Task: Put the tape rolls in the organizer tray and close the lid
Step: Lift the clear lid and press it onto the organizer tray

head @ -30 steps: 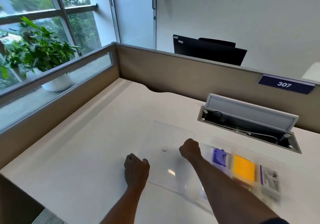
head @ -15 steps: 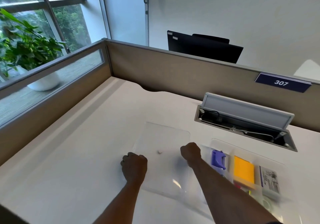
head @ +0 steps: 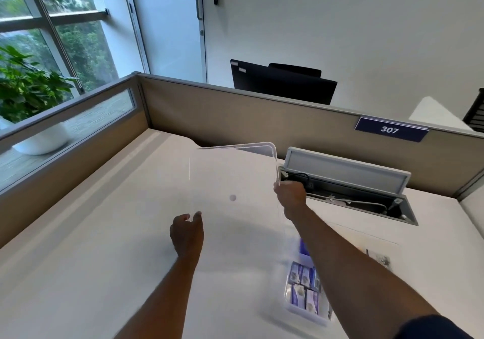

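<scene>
The desk (head: 104, 247) is big and pale, and it spreads out under both arms. Above it the clear lid (head: 233, 181) is lifted up off the desk, tilted, with its top edge far from the person and its long way running from near to far. The lid sits between the two hands — the left hand (head: 187, 232) is at its near bottom corner, and the right hand (head: 289, 197) is higher up on its right edge.

The right hand is pinched on that edge. The left hand has its fingers close to the corner, but it is too blurry to tell if it grips or only touches.

The organizer tray (head: 306, 290) lies low and to the right, under the right forearm, well apart from the left hand. So the right hand is nearer to it. I think the lid must swing right and toward the person to land on the tray.

Inside the tray are small purple and white packs (head: 301, 286). I cannot see any tape rolls — the arm hides part of the tray.
</scene>
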`<state>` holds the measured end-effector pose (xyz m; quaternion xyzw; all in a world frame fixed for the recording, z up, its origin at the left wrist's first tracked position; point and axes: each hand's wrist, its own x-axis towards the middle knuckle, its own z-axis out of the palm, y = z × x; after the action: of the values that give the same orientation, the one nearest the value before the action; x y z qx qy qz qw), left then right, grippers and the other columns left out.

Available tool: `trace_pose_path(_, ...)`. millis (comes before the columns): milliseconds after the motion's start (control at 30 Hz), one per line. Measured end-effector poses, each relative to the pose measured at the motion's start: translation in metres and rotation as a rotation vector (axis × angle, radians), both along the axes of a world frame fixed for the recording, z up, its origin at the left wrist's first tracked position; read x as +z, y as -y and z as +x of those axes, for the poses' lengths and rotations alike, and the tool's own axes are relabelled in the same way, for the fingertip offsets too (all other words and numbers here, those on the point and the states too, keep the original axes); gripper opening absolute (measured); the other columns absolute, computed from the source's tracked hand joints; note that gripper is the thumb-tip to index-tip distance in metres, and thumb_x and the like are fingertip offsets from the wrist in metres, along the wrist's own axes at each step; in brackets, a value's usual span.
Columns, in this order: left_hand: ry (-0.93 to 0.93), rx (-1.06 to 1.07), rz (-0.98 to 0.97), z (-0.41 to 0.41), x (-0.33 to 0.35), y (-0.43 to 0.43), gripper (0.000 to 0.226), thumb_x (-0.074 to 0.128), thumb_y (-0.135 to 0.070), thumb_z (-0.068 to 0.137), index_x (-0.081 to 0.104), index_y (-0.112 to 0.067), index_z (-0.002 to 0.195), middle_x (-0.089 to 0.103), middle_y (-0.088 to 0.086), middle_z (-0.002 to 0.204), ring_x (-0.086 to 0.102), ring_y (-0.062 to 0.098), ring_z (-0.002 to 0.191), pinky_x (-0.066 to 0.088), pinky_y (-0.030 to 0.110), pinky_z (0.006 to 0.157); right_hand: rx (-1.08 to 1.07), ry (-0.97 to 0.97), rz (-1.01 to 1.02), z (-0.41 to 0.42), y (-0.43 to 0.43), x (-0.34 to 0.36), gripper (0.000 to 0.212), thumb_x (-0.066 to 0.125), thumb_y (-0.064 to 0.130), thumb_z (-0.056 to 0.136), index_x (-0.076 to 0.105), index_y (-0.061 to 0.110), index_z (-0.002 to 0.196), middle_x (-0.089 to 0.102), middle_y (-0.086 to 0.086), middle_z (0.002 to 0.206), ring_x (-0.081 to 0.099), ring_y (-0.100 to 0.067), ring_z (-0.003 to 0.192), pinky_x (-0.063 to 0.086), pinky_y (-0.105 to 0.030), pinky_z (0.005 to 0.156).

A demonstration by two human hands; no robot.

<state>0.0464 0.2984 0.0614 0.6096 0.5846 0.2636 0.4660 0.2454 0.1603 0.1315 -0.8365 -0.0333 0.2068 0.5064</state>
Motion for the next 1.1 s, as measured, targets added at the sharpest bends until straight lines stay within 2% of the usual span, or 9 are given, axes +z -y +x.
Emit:
trace_pose_path(100, 0.210, -0.099, -0.017, 0.007, 0.009, 0.003, 0.035, 0.071, -0.034, 0.079, 0.057, -0.006, 0.094, 0.070, 0.011, 0.088, 0.065, 0.034, 0.091, 0.050, 0.039, 0.078, -0.003, -0.009, 0.071, 0.014, 0.017, 0.015, 0.027, 0.056, 0.010, 0.086, 0.057, 0.025, 0.063, 0.055, 0.003, 0.066, 0.049, -0.011, 0.054, 0.045, -0.024, 0.056)
trace_pose_path(233, 0.327, -0.221, 0.029, 0.021, 0.027, 0.022, 0.020, 0.069, -0.030, 0.078, 0.060, -0.019, 0.092, 0.074, 0.003, 0.080, 0.071, 0.022, 0.082, 0.055, 0.049, 0.083, -0.110, -0.043, 0.156, 0.026, 0.040, 0.027, 0.025, 0.054, 0.015, 0.086, 0.055, 0.015, 0.061, 0.054, -0.008, 0.065, 0.049, -0.020, 0.055, 0.043, -0.030, 0.056)
trace_pose_path(333, 0.328, -0.278, 0.194, 0.037, 0.046, 0.038, 0.012, 0.066, -0.024, 0.084, 0.068, -0.022, 0.096, 0.074, 0.000, 0.093, 0.067, 0.018, 0.089, 0.051, 0.031, 0.082, -0.135, -0.147, 0.273, 0.030, 0.059, 0.029, 0.021, 0.051, 0.029, 0.093, 0.057, 0.014, 0.079, 0.055, -0.008, 0.075, 0.052, -0.018, 0.066, 0.046, -0.032, 0.063)
trace_pose_path(500, 0.290, -0.412, 0.515, 0.062, 0.074, 0.075, 0.009, 0.064, -0.018, 0.088, 0.071, -0.016, 0.093, 0.075, -0.001, 0.091, 0.066, 0.014, 0.082, 0.044, 0.009, 0.073, -0.190, -0.376, 0.641, 0.039, 0.090, 0.034, 0.064, 0.032, 0.056, 0.096, 0.050, 0.001, 0.122, 0.058, -0.020, 0.108, 0.059, -0.029, 0.088, 0.049, -0.043, 0.087)
trace_pose_path(667, 0.169, -0.563, 0.930, 0.070, 0.076, 0.111, 0.018, 0.068, -0.002, 0.081, 0.075, -0.012, 0.095, 0.077, 0.007, 0.092, 0.071, 0.025, 0.079, 0.053, 0.032, 0.077, -0.251, -0.517, 1.036, 0.048, 0.134, 0.037, 0.082, 0.031, 0.069, 0.090, 0.042, 0.000, 0.133, 0.055, -0.024, 0.123, 0.060, -0.038, 0.106, 0.050, -0.048, 0.096)
trace_pose_path(833, 0.128, -0.717, 1.084, 0.071, 0.063, 0.137, 0.019, 0.067, -0.009, 0.084, 0.073, -0.014, 0.102, 0.076, 0.007, 0.096, 0.072, 0.024, 0.085, 0.058, 0.039, 0.080, -0.211, -0.470, 0.732, 0.054, 0.178, 0.034, 0.043, 0.055, 0.010, 0.093, 0.046, -0.003, 0.133, 0.061, -0.025, 0.111, 0.064, -0.033, 0.087, 0.055, -0.042, 0.081)
trace_pose_path(900, 0.088, -0.814, 0.982, 0.071, 0.056, 0.139, 0.030, 0.072, -0.021, 0.082, 0.069, -0.019, 0.112, 0.074, 0.005, 0.107, 0.070, 0.024, 0.094, 0.054, 0.037, 0.086, -0.218, -0.490, 0.534, 0.055, 0.194, 0.030, 0.040, 0.050, 0.001, 0.094, 0.044, -0.005, 0.133, 0.061, -0.025, 0.112, 0.064, -0.035, 0.091, 0.052, -0.042, 0.083)
trace_pose_path(1000, -0.097, -1.012, 0.461, 0.068, 0.044, 0.137, 0.078, 0.069, -0.064, 0.071, 0.049, -0.024, 0.135, 0.057, 0.001, 0.136, 0.054, 0.022, 0.123, 0.043, 0.039, 0.101, -0.232, -0.496, 0.304, 0.054, 0.216, 0.024, 0.036, 0.044, 0.000, 0.097, 0.046, -0.010, 0.131, 0.057, -0.025, 0.131, 0.065, -0.034, 0.088, 0.053, -0.037, 0.073)
trace_pose_path(1100, -0.163, -0.932, 0.223, 0.068, 0.035, 0.136, 0.095, 0.049, -0.080, 0.069, 0.039, -0.019, 0.141, 0.043, 0.006, 0.148, 0.042, 0.024, 0.134, 0.034, 0.040, 0.108, -0.237, -0.498, 0.206, 0.054, 0.234, 0.015, 0.035, 0.035, 0.004, 0.100, 0.051, -0.016, 0.123, 0.060, -0.027, 0.127, 0.064, -0.032, 0.077, 0.053, -0.034, 0.072)
